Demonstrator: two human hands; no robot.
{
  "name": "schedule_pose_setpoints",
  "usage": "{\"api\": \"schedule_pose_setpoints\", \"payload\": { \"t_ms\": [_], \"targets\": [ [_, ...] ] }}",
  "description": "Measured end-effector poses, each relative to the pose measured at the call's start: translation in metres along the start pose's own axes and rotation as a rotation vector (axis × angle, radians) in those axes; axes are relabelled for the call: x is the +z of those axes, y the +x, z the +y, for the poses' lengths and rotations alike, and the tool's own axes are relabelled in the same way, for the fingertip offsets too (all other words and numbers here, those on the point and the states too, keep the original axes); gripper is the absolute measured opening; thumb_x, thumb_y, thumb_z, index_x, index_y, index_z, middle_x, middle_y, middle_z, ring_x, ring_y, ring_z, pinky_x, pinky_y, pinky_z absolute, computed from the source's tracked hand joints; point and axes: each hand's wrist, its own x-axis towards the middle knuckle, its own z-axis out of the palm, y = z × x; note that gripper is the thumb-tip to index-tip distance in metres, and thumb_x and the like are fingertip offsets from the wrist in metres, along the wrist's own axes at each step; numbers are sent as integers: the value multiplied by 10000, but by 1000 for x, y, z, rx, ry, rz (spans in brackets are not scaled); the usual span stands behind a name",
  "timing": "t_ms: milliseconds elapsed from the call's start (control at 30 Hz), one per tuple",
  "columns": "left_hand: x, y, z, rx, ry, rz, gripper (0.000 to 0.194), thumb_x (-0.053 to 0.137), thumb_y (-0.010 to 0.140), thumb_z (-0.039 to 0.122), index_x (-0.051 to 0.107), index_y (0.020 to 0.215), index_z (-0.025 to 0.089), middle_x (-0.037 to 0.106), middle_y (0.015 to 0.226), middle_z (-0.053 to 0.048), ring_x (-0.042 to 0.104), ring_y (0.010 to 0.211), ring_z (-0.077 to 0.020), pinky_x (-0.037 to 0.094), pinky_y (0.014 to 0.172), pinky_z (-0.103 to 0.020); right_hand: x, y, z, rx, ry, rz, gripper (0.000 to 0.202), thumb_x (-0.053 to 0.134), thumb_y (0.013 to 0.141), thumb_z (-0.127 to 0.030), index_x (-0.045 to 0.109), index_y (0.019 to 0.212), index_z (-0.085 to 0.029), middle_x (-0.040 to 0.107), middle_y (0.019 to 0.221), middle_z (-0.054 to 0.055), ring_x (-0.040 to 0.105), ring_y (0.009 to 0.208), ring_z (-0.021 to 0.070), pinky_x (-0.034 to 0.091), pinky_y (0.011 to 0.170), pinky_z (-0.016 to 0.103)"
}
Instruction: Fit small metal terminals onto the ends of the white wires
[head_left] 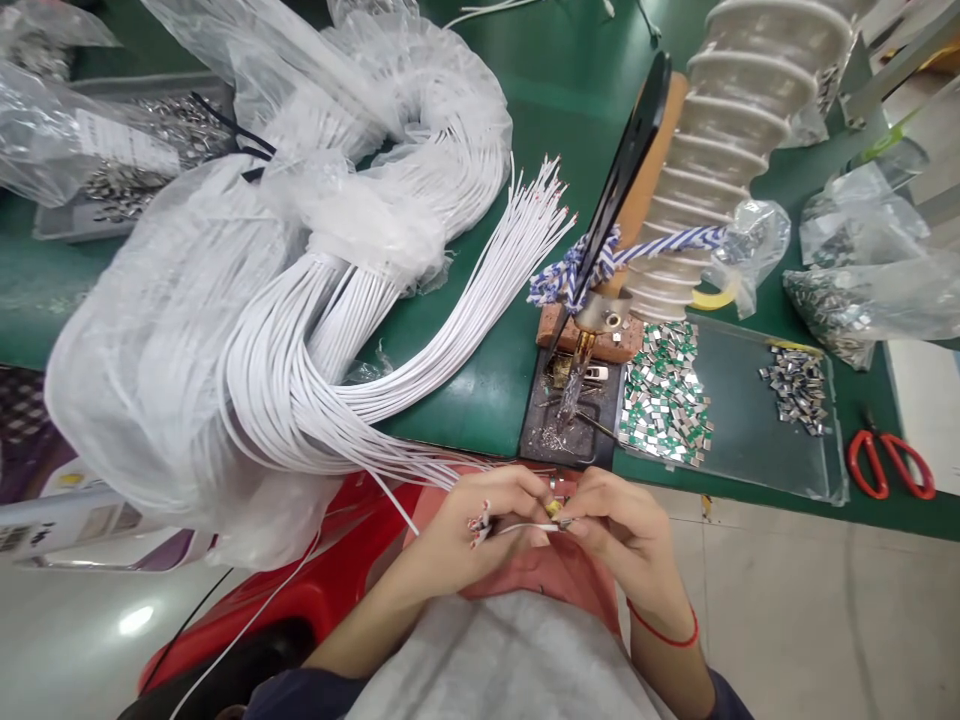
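White wire runs from left hand to right hand.

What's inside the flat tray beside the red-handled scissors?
The tray holds small green-and-silver boards along its left side and a pile of small metal pieces at its right. Whatever lies beneath the top pieces is covered.

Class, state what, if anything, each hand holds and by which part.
Left hand: white cables, near their ends. Right hand: apparently a small metallic piece; the gripped part is hidden.
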Motion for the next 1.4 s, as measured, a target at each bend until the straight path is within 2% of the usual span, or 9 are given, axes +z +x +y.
{"api": "schedule_pose_setpoints", "payload": {
  "t_ms": [133,267,367,500,567,767,1033,1200,1400],
  "targets": [
    [-1,3,-4,-6,52,-18,94,727,888,212,815,874,181,775,926,-104,729,846,-218,557,794,-296,2,2,1,65,-49,48,172,597,996,-250,716,876,-220,643,735,9,575,643,158,428,562,275],
    [1,9,-8,-12,117,-37,140,667,909,165,806,891,166,765,956,-112,729,844,-213,558,779,-286,4,6,0,148,-115,85,215,570,989,-233,646,789,-205,588,711,-7,532,610,142,397,546,262],
    [2,14,-8,-14,126,-42,168,639,920,172,795,863,152,761,919,-112,720,800,-207,554,727,-277,5,10,0,154,-150,96,238,566,971,-199,590,734,-206,554,688,-22,487,579,125,370,531,250],
    [-2,22,-9,-42,96,50,175,666,902,190,774,772,142,759,853,-89,711,745,-199,537,678,-259,7,11,3,205,-92,164,87,606,943,-183,586,873,-231,519,718,-41,471,592,125,389,539,235],
    [-5,26,-11,-33,69,88,152,680,880,167,767,758,142,767,852,-91,718,756,-197,533,677,-254,7,9,3,229,-5,210,77,605,954,-191,565,967,-255,505,759,-45,472,623,128,408,562,228],
    [-10,37,-16,-74,40,150,168,677,862,172,727,703,149,759,821,-76,662,673,-159,475,591,-233,7,11,3,180,209,223,70,579,998,-234,529,987,-280,511,837,-30,481,724,141,428,645,233],
    [-8,44,-14,-41,-13,218,169,674,840,137,698,673,156,737,768,-57,677,709,-171,509,659,-248,9,23,10,90,-140,290,156,555,978,-117,611,927,-253,592,884,-4,558,818,154,447,720,249],
    [-8,44,-16,-33,38,232,172,657,836,111,690,674,159,739,777,-44,668,690,-155,500,663,-239,14,28,9,52,-165,280,174,562,968,-96,626,923,-251,654,970,14,625,925,160,489,780,252],
    [-5,46,-11,-6,14,265,178,655,822,98,683,657,158,723,759,-34,649,660,-141,494,620,-223,15,28,10,36,-170,278,181,583,963,-87,644,939,-256,678,982,9,646,934,152,506,787,246]
  ]
}}
